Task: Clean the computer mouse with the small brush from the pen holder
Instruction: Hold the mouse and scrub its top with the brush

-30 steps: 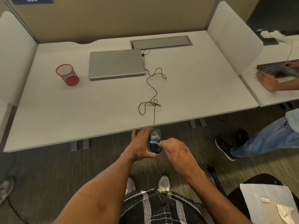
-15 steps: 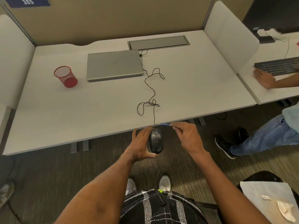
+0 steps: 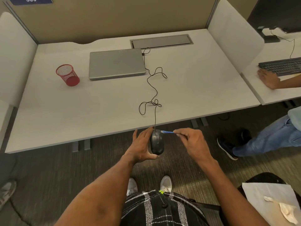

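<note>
The red pen holder [image 3: 68, 75] on the desk [image 3: 195, 88] looks empty. The mouse [image 3: 156, 142] is held off the desk edge by the left hand [image 3: 141, 147]. The small blue brush [image 3: 167, 132] is pinched in the right hand [image 3: 193, 141], its tip touching the mouse's front.

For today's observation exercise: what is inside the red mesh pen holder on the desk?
The red mesh pen holder looks empty: only mesh wall and its red base show through the open top. The far inner wall is hidden by the rim's angle. The small blue brush is in the right hand.
</note>
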Available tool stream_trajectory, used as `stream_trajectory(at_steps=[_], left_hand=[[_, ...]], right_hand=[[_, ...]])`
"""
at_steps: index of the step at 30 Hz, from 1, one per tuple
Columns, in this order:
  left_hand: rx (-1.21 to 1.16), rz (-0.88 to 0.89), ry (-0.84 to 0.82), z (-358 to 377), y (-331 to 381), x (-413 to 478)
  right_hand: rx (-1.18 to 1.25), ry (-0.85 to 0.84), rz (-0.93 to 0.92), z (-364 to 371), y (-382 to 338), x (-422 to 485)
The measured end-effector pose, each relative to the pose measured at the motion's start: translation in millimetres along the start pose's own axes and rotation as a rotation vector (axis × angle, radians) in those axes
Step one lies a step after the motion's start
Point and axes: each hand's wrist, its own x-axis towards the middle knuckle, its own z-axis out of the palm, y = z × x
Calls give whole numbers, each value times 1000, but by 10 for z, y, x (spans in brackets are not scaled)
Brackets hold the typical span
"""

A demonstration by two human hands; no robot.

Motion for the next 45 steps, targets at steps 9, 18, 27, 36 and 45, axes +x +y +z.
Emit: stream_trajectory(at_steps=[9,18,27,36,45], left_hand=[[-1,-25,16,-17,2,17],[-3,-26,16,23,19,38],[-3,-24,22,35,-9,33],[36,-24,1,26,-15,18],[-1,-26,15,34,35,10]], right_hand=[[-78,-239,-10,-59,29,-113],[-182,-214,-71,-48,-84,-125],[-126,-128,-168,-22,-145,-210],[-200,-322,-274,69,-312,-234],[-325,-215,-260,121,-337,-40]])
